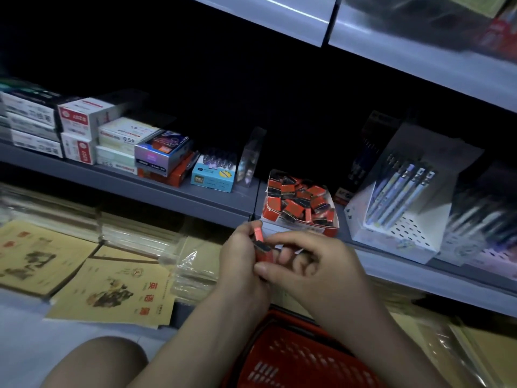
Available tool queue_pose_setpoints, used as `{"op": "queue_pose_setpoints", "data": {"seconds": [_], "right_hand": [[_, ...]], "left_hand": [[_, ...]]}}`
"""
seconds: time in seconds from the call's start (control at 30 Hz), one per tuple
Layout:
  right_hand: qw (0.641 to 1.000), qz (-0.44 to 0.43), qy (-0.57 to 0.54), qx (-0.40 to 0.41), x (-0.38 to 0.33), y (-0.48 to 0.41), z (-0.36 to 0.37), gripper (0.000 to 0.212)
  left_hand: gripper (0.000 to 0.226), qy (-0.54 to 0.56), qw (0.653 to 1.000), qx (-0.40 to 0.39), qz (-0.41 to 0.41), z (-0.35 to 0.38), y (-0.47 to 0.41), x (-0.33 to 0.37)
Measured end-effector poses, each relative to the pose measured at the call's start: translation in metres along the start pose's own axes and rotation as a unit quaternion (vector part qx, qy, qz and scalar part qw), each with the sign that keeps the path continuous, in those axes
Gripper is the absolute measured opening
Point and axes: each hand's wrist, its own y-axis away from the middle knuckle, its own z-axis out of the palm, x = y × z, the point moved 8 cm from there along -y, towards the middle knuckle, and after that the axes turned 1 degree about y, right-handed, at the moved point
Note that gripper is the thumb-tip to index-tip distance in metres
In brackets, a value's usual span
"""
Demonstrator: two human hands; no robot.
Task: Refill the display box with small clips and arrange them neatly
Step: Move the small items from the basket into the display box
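A red display box [270,210] stands on the grey shelf, holding several small red-and-black clip packs [300,202] lying jumbled at odd angles. Just below and in front of it, both hands meet over a small stack of the same red-and-black clip packs [262,246]. My left hand [240,259] grips the stack from the left side. My right hand [310,264] pinches it from the right with thumb and fingers. The lower part of the stack is hidden between the hands.
A red shopping basket [296,357] sits below my arms. Pen boxes [81,130] line the shelf to the left, and a white pen display [402,228] stands to the right. Yellow notebooks [112,292] lie on the lower level. An upper shelf [419,63] overhangs.
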Motion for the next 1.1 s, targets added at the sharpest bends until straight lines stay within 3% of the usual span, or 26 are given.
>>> {"op": "queue_pose_setpoints", "data": {"seconds": [0.1, 0.2, 0.3, 0.37, 0.43, 0.53, 0.63, 0.7, 0.87, 1.0, 1.1], "right_hand": [[0.998, 0.018, -0.049, 0.028, 0.006, -0.002, -0.003, 0.016], [0.994, 0.041, -0.096, 0.044, 0.012, -0.001, -0.010, 0.017], [0.985, 0.042, -0.104, 0.134, 0.012, -0.007, -0.038, 0.015], [0.976, -0.006, 0.010, 0.220, 0.007, -0.016, -0.067, 0.015], [0.945, -0.066, 0.200, 0.249, -0.005, -0.025, -0.080, 0.010], [0.883, -0.138, 0.399, 0.205, -0.003, -0.036, -0.067, 0.011], [0.854, -0.176, 0.472, 0.132, 0.010, -0.034, -0.046, 0.007], [0.860, -0.165, 0.468, 0.118, 0.017, -0.029, -0.046, 0.017], [0.915, -0.110, 0.368, 0.123, 0.017, -0.026, -0.057, 0.032], [0.953, -0.061, 0.226, 0.191, 0.002, -0.017, -0.066, 0.018], [0.987, 0.007, 0.086, 0.137, 0.006, -0.023, -0.052, 0.008]], "left_hand": [[0.026, -0.015, 0.999, -0.008, 0.045, 0.001, -0.001, 0.006], [0.020, -0.001, 0.997, -0.046, 0.055, 0.004, -0.002, 0.007], [0.026, 0.056, 0.995, -0.081, 0.024, 0.007, -0.001, 0.003], [0.031, 0.070, 0.995, -0.072, 0.002, 0.005, -0.004, -0.001], [0.033, 0.069, 0.996, -0.060, -0.008, 0.003, -0.005, -0.004], [0.034, 0.057, 0.997, -0.060, -0.012, 0.001, -0.009, -0.006], [0.034, 0.052, 0.996, -0.071, -0.002, 0.000, -0.013, -0.005], [0.033, 0.049, 0.996, -0.079, 0.003, 0.000, -0.013, -0.005], [0.032, 0.030, 0.995, -0.089, 0.018, 0.003, -0.006, -0.004], [0.038, 0.016, 0.993, -0.106, 0.042, 0.008, -0.002, -0.001], [0.030, 0.004, 0.990, -0.120, 0.071, 0.014, 0.002, 0.002]]}}
